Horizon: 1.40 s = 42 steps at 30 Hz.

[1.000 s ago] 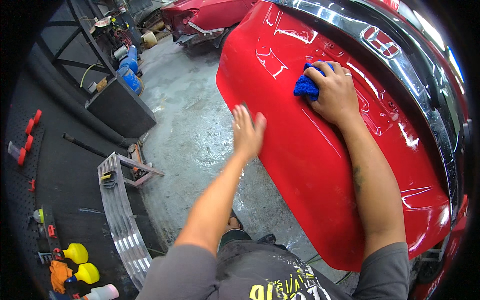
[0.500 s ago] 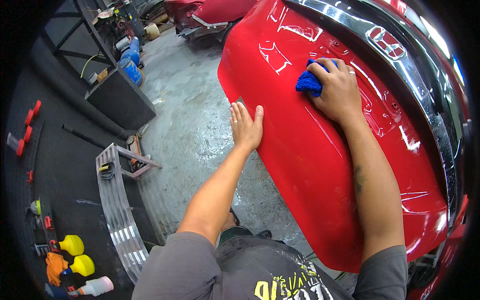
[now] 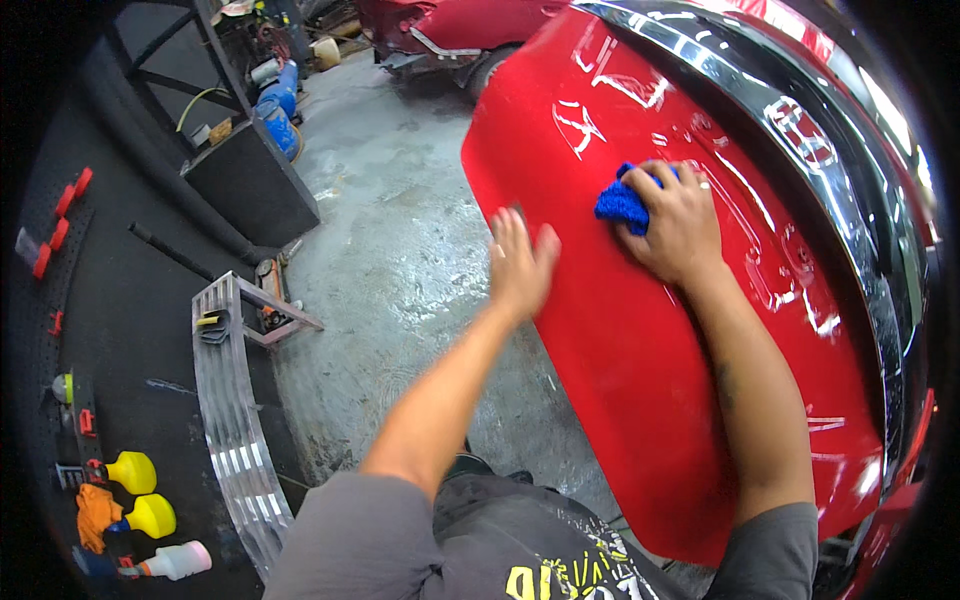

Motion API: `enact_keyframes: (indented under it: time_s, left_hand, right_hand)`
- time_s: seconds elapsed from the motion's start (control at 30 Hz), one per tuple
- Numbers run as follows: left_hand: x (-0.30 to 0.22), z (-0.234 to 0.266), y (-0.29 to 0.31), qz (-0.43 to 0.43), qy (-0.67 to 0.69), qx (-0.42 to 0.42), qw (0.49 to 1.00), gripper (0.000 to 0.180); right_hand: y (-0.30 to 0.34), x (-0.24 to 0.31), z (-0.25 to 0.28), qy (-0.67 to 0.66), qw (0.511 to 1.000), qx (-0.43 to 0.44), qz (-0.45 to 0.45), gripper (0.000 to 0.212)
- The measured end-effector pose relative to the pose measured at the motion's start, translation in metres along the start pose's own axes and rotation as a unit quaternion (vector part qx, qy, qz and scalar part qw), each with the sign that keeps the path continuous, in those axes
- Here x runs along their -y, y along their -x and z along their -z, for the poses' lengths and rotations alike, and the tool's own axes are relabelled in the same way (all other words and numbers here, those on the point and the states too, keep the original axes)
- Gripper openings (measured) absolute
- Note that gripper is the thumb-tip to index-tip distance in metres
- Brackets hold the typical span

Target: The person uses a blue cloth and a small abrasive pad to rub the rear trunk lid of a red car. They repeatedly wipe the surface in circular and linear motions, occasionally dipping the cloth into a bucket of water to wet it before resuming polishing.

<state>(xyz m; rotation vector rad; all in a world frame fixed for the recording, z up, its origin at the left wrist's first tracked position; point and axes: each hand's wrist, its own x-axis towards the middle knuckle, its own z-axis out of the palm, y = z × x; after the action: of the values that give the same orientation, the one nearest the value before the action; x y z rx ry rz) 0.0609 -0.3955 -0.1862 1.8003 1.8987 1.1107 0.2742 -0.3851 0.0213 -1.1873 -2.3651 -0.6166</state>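
Note:
A glossy red car body panel (image 3: 600,330) with pale light reflections slopes in front of me. My right hand (image 3: 675,225) is closed around a bunched blue cloth (image 3: 622,207) and presses it to the panel's upper middle; a ring shows on one finger. Over the panel's left edge, my left hand (image 3: 520,270) is stretched flat, thumb apart and slightly blurred. A small dark grey piece (image 3: 516,212) shows by its fingertips; what lies under the palm is hidden.
Chrome trim with an emblem (image 3: 800,130) borders the panel at right. A metal bench (image 3: 235,400) stands left, near a dark wall with yellow bottles (image 3: 150,515) and an orange cloth (image 3: 98,515). Beyond are a black box (image 3: 255,185), blue containers (image 3: 277,125) and another red car (image 3: 440,25).
The right hand with the blue cloth has slid down the panel toward me. The left hand has shifted along the panel's edge, also nearer me. My view has turned slightly.

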Motion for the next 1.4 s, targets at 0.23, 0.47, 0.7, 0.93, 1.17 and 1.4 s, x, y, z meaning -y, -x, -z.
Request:
enact_keyframes:
  time_s: [0.23, 0.47, 0.7, 0.93, 1.17, 1.4]
  left_hand:
    - [-0.042, 0.034, 0.125, -0.101, -0.004, 0.108, 0.989, 0.104]
    - [0.082, 0.037, -0.163, 0.028, -0.029, 0.061, 0.997, 0.103]
    - [0.077, 0.013, -0.154, -0.033, -0.032, 0.016, 0.999, 0.099]
    - [0.059, 0.042, -0.07, -0.196, -0.012, 0.089, 0.976, 0.111]
    - [0.032, 0.024, -0.174, -0.101, 0.053, -0.004, 0.993, 0.094]
    - [0.005, 0.041, -0.087, -0.263, 0.019, 0.057, 0.963, 0.105]
  right_hand:
    - [-0.034, 0.009, -0.028, -0.043, 0.999, -0.009, -0.024, 0.048]
    - [-0.046, 0.014, -0.02, -0.082, 0.996, 0.01, -0.015, 0.049]
    - [-0.049, 0.01, -0.017, -0.079, 0.995, 0.049, -0.031, 0.054]
    - [-0.053, 0.009, -0.024, -0.086, 0.994, 0.052, -0.032, 0.053]
    - [-0.055, 0.009, -0.021, -0.085, 0.995, 0.054, -0.027, 0.053]
    - [-0.055, 0.009, -0.015, -0.094, 0.994, 0.051, -0.033, 0.05]
